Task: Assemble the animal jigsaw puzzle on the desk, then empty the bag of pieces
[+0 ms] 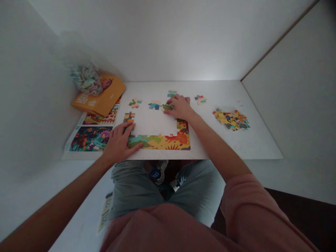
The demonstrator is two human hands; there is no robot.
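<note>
Resting the left hand, fingers apart, on the unfinished puzzle, so risked splitting it by pressing sideways. Beyond, had the right hand at a green piece, couldn't tell whether clamping it; risked bumping the blue piece by dragging.

Yellow, green and orange puzzle border

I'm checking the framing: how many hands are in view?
2: the left hand on the lower left of the puzzle border; the right hand at a green puzzle piece farther back.

A plastic bag rests on an orange package
</note>
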